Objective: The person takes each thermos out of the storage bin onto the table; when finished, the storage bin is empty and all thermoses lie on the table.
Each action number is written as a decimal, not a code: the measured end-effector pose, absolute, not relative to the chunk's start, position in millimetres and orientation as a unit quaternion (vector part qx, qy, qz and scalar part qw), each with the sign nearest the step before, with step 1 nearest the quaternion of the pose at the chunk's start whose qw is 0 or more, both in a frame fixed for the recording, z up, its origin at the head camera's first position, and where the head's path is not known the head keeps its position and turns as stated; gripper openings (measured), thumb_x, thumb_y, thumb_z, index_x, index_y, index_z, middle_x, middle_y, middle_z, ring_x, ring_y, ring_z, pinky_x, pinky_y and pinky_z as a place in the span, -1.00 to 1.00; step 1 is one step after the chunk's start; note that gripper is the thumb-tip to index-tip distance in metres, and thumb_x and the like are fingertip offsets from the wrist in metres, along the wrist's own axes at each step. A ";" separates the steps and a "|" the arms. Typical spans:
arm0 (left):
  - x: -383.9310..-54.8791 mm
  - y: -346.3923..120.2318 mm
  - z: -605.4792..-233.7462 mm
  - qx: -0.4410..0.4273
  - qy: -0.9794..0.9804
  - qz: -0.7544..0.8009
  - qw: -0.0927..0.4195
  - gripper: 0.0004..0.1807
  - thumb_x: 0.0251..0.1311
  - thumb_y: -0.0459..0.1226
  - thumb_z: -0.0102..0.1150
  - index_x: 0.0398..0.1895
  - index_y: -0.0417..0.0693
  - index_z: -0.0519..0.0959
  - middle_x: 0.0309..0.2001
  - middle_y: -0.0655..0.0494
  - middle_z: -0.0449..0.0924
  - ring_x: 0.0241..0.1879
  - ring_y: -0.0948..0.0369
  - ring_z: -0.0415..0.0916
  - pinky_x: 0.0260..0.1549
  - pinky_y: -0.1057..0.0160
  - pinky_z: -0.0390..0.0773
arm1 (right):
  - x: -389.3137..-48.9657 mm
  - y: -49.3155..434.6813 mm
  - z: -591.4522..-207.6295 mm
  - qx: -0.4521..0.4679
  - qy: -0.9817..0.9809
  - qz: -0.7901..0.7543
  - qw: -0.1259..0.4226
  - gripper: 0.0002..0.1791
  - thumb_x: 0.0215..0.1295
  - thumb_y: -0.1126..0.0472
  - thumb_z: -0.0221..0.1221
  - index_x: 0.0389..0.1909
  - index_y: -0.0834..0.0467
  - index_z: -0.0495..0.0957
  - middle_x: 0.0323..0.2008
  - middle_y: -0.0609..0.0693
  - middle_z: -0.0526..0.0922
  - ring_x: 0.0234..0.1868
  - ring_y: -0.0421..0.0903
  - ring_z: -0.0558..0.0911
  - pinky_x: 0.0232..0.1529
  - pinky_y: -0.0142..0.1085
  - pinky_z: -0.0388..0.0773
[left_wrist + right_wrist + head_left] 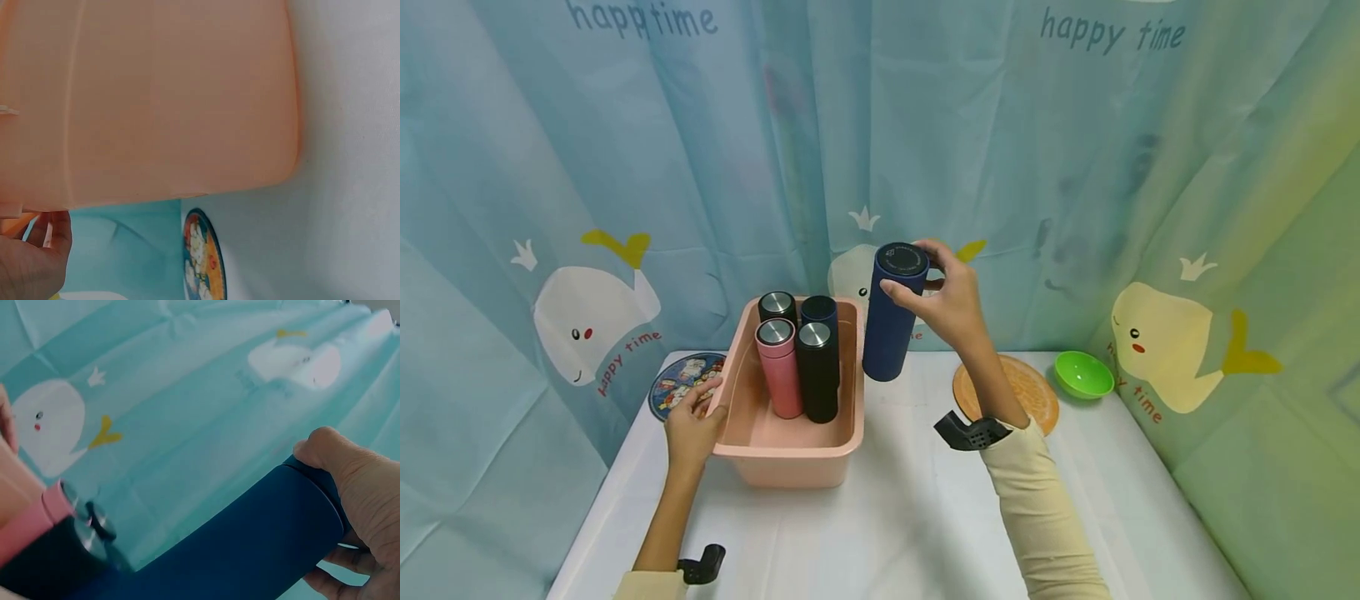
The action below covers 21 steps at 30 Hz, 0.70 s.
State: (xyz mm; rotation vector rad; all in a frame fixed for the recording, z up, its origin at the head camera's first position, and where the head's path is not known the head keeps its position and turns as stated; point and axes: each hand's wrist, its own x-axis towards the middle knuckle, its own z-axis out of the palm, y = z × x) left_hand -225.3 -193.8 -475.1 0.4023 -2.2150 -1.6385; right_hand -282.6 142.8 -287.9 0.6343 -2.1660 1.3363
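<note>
My right hand (953, 302) grips a dark blue thermos bottle (889, 337) round its black-topped lid, thumb on the near side. The bottle hangs upright, slightly tilted, just right of a pink plastic tub (790, 472). My left hand (692, 429) holds the tub's left rim, fingertips curled over it; the left wrist view shows the tub's side wall (181, 106) close up. Inside the tub stand a pink thermos (783, 379), a black thermos (817, 379) with a silver lid top, another dark one (777, 303) behind, and a dark blue one (820, 309).
A patterned round mat (681, 379) lies at the table's back left, partly behind my left hand. An orange round mat (1033, 392) lies under my right forearm, with a green bowl (1083, 374) beside it. Whale-print curtains (925, 125) rise behind the white table (917, 517).
</note>
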 end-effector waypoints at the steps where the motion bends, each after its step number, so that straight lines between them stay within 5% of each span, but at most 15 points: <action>1: -225.4 -193.7 -474.9 0.141 -0.782 -0.581 0.177 -0.54 0.15 -0.41 0.22 0.17 -0.12 0.56 0.14 -0.24 0.58 0.07 0.00 0.57 -0.19 0.52 0.55 | -284.5 145.5 -291.6 0.229 -0.801 0.491 0.256 -0.38 -0.01 0.18 0.45 0.09 0.27 0.50 -0.13 0.15 0.66 -0.08 -0.06 0.62 -0.27 -0.40 0.62; 9: -227.1 -193.2 -475.7 0.144 -0.783 -0.574 0.190 -0.56 0.14 -0.40 0.25 0.14 -0.11 0.59 0.05 -0.24 0.64 -0.09 0.29 0.60 -0.31 0.72 0.46 | -299.6 157.6 -327.9 0.186 -0.832 0.468 0.230 -0.38 0.00 0.12 0.45 0.07 0.28 0.50 -0.12 0.18 0.64 0.00 0.07 0.61 -0.04 -0.03 0.65; 11: -227.6 -193.2 -476.3 0.142 -0.781 -0.579 0.190 -0.56 0.15 -0.40 0.24 0.14 -0.12 0.58 0.04 -0.26 0.64 -0.07 0.25 0.60 -0.34 0.73 0.44 | -303.2 159.3 -337.4 0.175 -0.838 0.467 0.220 -0.37 0.00 0.12 0.45 0.08 0.29 0.49 -0.09 0.19 0.63 0.04 0.09 0.59 0.01 -0.01 0.63; 18: -226.6 -193.3 -477.8 0.137 -0.772 -0.591 0.189 -0.56 0.14 -0.43 0.24 0.14 -0.14 0.58 0.04 -0.27 0.63 -0.27 0.64 0.47 -0.33 0.71 0.46 | -310.1 160.3 -363.3 0.162 -0.848 0.462 0.203 -0.31 0.01 0.12 0.45 0.13 0.35 0.46 -0.06 0.24 0.64 0.04 0.12 0.60 0.01 -0.02 0.64; 21: -226.4 -193.8 -476.5 0.140 -0.774 -0.587 0.190 -0.56 0.14 -0.42 0.23 0.15 -0.13 0.57 0.06 -0.27 0.62 -0.26 0.62 0.47 -0.34 0.72 0.46 | -313.7 158.0 -373.1 0.159 -0.849 0.462 0.200 -0.31 0.00 0.12 0.45 0.13 0.35 0.46 -0.08 0.25 0.65 0.02 0.12 0.61 -0.01 -0.01 0.65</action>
